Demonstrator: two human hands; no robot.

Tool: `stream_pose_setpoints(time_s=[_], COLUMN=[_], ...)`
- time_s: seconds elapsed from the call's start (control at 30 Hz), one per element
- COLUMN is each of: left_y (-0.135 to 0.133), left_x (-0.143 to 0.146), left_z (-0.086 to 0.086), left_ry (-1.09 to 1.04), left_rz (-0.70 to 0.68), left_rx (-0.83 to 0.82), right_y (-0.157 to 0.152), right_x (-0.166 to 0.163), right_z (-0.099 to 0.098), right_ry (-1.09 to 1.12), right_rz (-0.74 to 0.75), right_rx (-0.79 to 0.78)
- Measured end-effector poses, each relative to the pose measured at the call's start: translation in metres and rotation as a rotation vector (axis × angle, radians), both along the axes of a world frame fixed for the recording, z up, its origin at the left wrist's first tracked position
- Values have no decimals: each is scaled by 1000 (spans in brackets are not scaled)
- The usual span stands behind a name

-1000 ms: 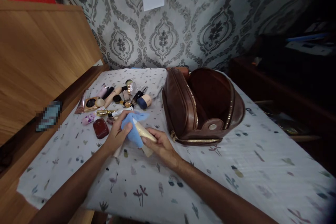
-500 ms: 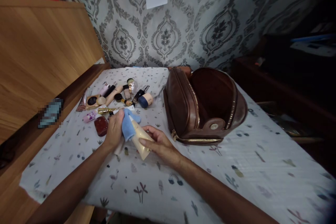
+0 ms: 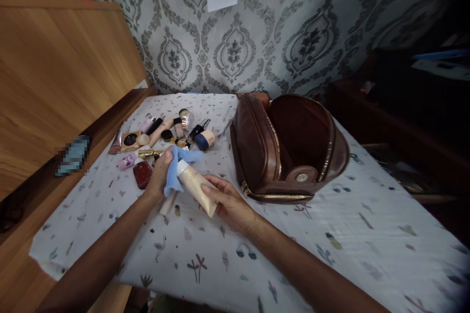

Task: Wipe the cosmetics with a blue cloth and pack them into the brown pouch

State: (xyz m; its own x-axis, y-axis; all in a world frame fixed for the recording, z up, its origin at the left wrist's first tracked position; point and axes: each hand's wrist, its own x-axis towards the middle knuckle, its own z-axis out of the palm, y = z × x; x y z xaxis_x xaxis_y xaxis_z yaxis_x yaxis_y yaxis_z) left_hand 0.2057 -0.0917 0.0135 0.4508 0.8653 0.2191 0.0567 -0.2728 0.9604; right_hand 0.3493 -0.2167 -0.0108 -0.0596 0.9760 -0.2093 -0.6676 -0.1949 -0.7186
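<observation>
My right hand (image 3: 228, 201) grips a cream-coloured cosmetic tube (image 3: 195, 187) by its lower end, slanted up to the left. My left hand (image 3: 158, 177) pinches a blue cloth (image 3: 176, 167) that is wrapped over the tube's white cap end. Both hands hover just above the patterned white bedsheet (image 3: 227, 254). An open brown leather toiletry bag (image 3: 290, 149) stands to the right of my hands, with nothing visible inside.
Several cosmetics (image 3: 167, 134) lie scattered on the sheet behind my left hand, with a dark red case (image 3: 142, 174) closest. A wooden headboard (image 3: 55, 83) runs along the left. Patterned wallpaper (image 3: 257, 34) backs the bed; dark furniture (image 3: 404, 107) stands at right.
The blue cloth has slid up the tube from its middle to the cap end, baring most of the cream body. Both hands stayed in about the same place.
</observation>
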Motion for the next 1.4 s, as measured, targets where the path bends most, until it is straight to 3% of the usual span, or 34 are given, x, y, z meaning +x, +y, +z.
stream_pose_setpoints(time_s=[0.17, 0.87, 1.1, 1.27, 1.4], left_y=[-2, -7, -5, -4, -6], left_x=[-7, -6, -8, -10, -9], left_z=[7, 11, 10, 11, 10], left_ry=[143, 206, 189, 195, 234], left_rz=[-131, -131, -144, -144, -123], left_rx=[297, 362, 398, 431, 480], right_y=[0, 2, 3, 4, 3], right_x=[1, 0, 2, 7, 11], right_z=[1, 2, -4, -7, -13], right_ry=[11, -223, -317, -509, -925], right_rz=[-35, 26, -78, -126, -273], right_rx=[-73, -50, -45, 27, 214])
